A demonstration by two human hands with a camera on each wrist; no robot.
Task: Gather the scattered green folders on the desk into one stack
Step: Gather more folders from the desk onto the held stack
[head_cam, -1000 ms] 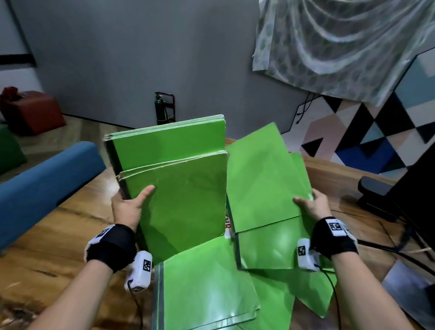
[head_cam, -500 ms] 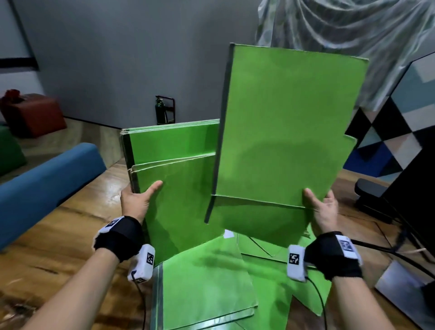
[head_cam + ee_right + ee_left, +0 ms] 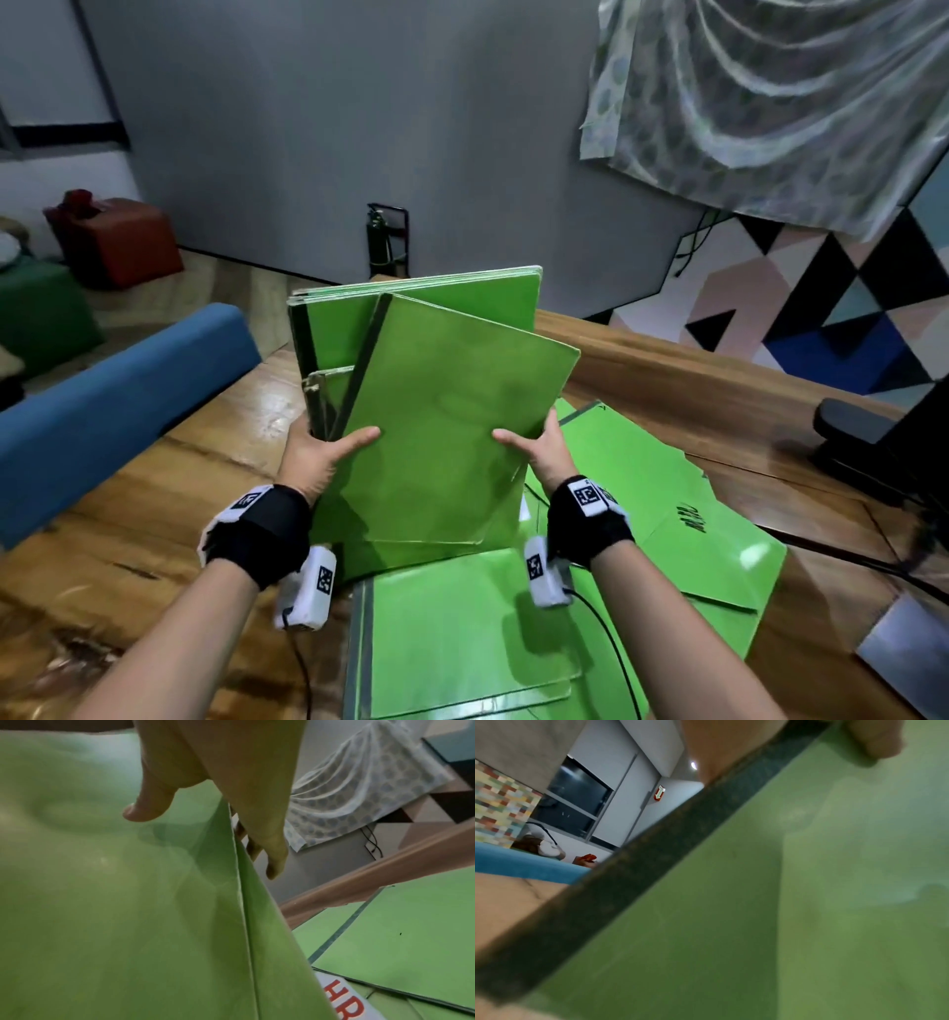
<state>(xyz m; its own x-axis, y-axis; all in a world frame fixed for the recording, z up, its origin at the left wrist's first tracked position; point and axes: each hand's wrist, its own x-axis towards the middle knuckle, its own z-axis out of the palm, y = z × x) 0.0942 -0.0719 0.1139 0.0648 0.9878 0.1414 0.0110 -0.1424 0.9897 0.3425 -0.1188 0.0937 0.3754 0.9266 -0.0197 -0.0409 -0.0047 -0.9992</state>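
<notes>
An upright stack of green folders stands on the wooden desk. One more green folder with a dark spine leans tilted against the front of that stack. My left hand grips the stack's left edge, its thumb lying across the front folder. On the other side my right hand pinches that folder's right edge, thumb in front and fingers behind. More green folders lie flat and overlapping on the desk, one near me and others to the right.
A blue sofa back runs along the desk's left side. At the right stand a black monitor base and a cable, with a grey sheet at the lower right. A white label with red letters lies among the flat folders.
My right hand lifted a folder off the desk, swung it up high, then brought it down against the front of the upright stack. My left thumb now lies on it.
</notes>
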